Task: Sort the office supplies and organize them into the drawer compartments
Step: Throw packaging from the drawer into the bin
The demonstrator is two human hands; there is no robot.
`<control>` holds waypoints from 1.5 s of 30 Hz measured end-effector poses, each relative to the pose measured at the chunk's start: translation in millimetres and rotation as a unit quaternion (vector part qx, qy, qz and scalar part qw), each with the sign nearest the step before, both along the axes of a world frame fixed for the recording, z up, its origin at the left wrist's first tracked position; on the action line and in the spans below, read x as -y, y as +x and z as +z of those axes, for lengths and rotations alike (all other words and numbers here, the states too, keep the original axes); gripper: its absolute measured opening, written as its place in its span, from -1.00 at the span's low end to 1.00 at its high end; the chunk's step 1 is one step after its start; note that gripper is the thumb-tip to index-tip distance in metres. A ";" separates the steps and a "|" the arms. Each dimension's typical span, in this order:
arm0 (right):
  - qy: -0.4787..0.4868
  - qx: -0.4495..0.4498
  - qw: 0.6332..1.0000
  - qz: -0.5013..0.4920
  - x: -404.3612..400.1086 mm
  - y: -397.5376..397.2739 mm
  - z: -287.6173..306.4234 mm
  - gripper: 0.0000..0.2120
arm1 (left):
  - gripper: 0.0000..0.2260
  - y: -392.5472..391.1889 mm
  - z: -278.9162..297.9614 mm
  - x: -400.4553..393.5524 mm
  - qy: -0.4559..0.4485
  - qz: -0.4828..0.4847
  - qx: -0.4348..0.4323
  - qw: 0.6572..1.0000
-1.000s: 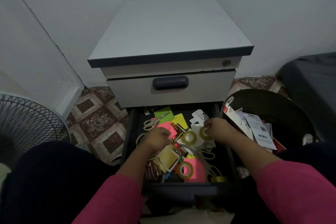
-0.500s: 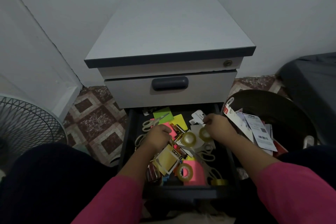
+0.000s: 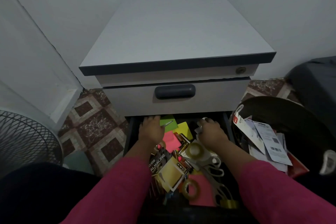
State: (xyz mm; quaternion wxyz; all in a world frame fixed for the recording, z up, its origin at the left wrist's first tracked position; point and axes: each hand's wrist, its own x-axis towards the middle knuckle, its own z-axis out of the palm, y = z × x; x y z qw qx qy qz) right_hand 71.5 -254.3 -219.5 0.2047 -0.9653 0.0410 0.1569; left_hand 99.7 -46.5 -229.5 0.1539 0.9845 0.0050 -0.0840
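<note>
Head view gives me a grey cabinet against the wall, its upper drawer front closed and the lower drawer pulled out toward me, dark-walled and full of loose supplies. I see no dividers from here, so I cannot tell which compartment anything lies in. To the right of the drawer stands a round black bin with papers spilling over its near side; a fan grille sits at far left on the patterned floor. Both arms in pink sleeves reach into the drawer's far end. My left hand lies palm down at the back left corner, fingers fairly straight, touching the edge of a green pad; I cannot tell whether it holds anything underneath. My right hand is at the back right, fingers curled round a small pale thing I cannot identify. Between the hands lie a yellow pad and a pink pad. Nearer me sit a battery pack, a tape roll, scissors, a larger pink pad with a second tape roll on its left edge, and a yellow clip at the front right.
</note>
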 end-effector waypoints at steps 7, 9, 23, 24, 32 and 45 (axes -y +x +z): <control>-0.069 -0.047 0.996 0.043 -1.4 37.5 -11.7 -0.41 | -0.66 35.6 -5.1 -2.5 0.107 -0.032 -0.026 0.993; -0.076 -0.072 0.993 0.059 1.5 47.6 -17.1 -0.46 | -0.65 45.3 -8.3 -4.0 0.126 -0.050 -0.031 0.990; -0.108 -0.044 0.993 0.031 5.4 56.1 -14.3 -0.67 | -0.67 45.0 7.6 -1.7 -0.011 -0.023 -0.162 0.986; -0.105 -0.047 0.993 0.032 6.0 56.3 -13.5 -0.66 | -0.68 43.1 5.9 -4.0 -0.041 -0.023 -0.142 0.989; -0.132 -0.079 0.984 0.094 -3.4 48.6 -16.2 -0.53 | -0.49 41.3 -16.1 -14.1 -0.015 -0.050 -0.087 0.995; -0.005 -0.041 0.997 0.072 15.9 35.1 18.2 -0.87 | -0.59 3.1 4.1 -20.7 -0.211 -0.013 -0.125 0.969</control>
